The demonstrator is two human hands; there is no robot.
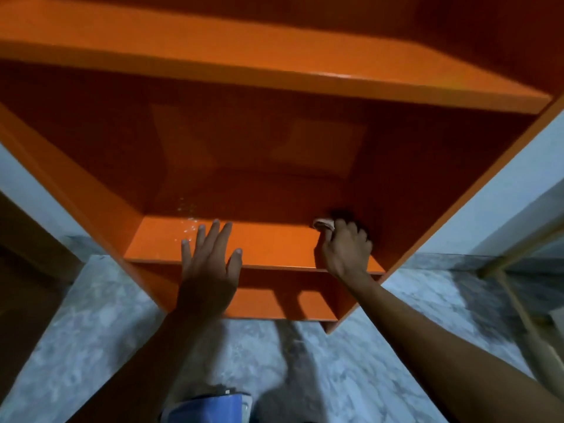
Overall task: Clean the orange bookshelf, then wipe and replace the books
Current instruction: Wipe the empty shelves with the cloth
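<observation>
The orange bookshelf (274,148) fills the upper view, its compartments bare of books. My right hand (346,245) presses a small pale cloth (323,224) onto the lower shelf board (274,242) near the right rear corner. Fingers spread, my left hand (210,257) hovers flat over the board's front edge, left of centre, holding nothing. A patch of small wet droplets (187,222) glints on the board just beyond the left fingertips. No books are in view.
Grey marbled floor (91,346) lies below the shelf. A dark wooden piece of furniture (27,270) stands at the left. At the right are thin wooden legs or a frame (512,288). A blue and white object (213,404) sits at the bottom edge near my body.
</observation>
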